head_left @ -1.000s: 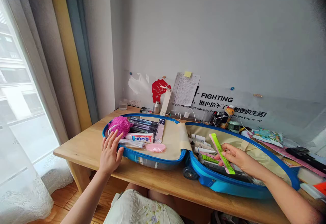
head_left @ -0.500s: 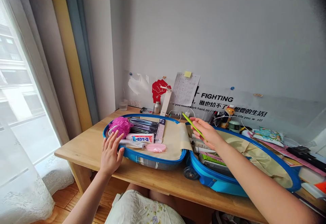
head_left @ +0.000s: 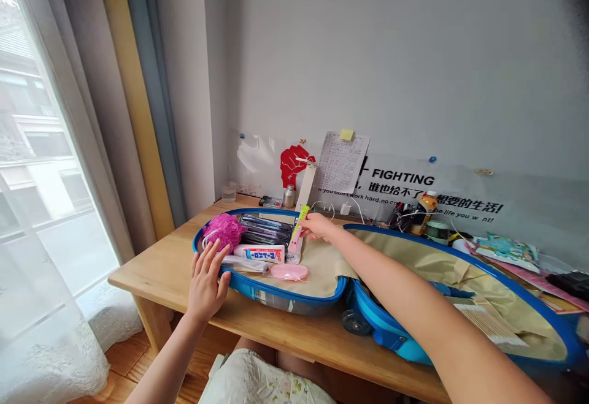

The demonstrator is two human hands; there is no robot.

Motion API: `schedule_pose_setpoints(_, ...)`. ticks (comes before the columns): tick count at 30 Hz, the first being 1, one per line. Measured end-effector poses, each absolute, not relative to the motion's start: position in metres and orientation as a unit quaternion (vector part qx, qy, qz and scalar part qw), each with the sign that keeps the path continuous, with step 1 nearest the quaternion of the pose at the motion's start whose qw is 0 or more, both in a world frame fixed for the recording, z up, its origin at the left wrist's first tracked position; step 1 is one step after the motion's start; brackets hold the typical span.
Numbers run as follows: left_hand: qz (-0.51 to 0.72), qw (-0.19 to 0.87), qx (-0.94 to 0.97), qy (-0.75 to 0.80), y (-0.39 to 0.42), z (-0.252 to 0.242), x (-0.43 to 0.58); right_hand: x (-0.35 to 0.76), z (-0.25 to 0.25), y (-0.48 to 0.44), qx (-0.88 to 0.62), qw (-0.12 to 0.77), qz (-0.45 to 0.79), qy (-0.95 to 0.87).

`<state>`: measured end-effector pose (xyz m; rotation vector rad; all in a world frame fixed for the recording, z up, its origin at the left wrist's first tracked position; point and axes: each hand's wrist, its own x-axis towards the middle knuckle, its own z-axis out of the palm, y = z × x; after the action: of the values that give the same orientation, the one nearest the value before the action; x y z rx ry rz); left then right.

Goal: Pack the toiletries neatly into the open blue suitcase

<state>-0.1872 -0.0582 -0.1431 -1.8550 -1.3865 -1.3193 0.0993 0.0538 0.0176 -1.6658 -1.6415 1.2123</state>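
Note:
An open blue suitcase (head_left: 294,298) lies on the wooden desk, both halves facing up. My right hand (head_left: 318,226) is over its left half, fingers closed on a slim green-and-pink package (head_left: 298,227), held above a pale flat strip-like item. My left hand (head_left: 207,280) rests at the near left rim with fingers spread, beside a magenta bath puff (head_left: 224,231). Around them in that half are dark packaged items (head_left: 264,227), a toothpaste tube (head_left: 260,253), a clear-wrapped white item (head_left: 243,264) and a pink oval case (head_left: 289,271).
The suitcase's right half holds cotton swabs (head_left: 488,324) and a blue item (head_left: 453,290), partly behind my right forearm. Behind it stand an orange bottle (head_left: 423,213) and a green-grey jar (head_left: 437,230). A white lamp (head_left: 307,184) and cables stand by the wall. A curtained window is left.
My right hand has moved left with the package, from the suitcase's hinge to over the left half, turning its printed face toward me. My left hand stays at the rim. The view shifted slightly.

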Motion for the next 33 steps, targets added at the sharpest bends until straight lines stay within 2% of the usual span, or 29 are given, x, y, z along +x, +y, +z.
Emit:
schedule_pose_setpoints(4, -0.482, 0.234, -0.678, -0.504, -0.059, -0.143, -0.187, 0.091, 0.001, 0.058, -0.632, 0.185, 0.445, -0.607)
schedule_pose_setpoints(9, -0.481, 0.237, -0.682, -0.497, -0.059, -0.142, -0.187, 0.087, -0.017, 0.063, -0.654, 0.154, 0.416, -0.613)
schedule_pose_setpoints(19, -0.481, 0.238, -0.680, -0.500, -0.059, -0.142, -0.187, 0.088, -0.022, 0.071, -0.673, 0.116, 0.267, -0.680)
schedule_pose_setpoints(26, -0.485, 0.229, -0.675, -0.506, -0.058, -0.142, -0.186, 0.093, -0.006, 0.051, -0.559, 0.057, 0.060, -0.825)
schedule_pose_setpoints(30, -0.482, 0.226, -0.675, -0.510, -0.057, -0.143, -0.187, 0.087, -0.003, 0.043, -0.506, 0.006, 0.007, -0.862)
schedule_pose_setpoints(33, -0.477, 0.218, -0.676, -0.517, -0.057, -0.144, -0.188, 0.088, 0.009, 0.042, -0.493, 0.002, -0.012, -0.870)
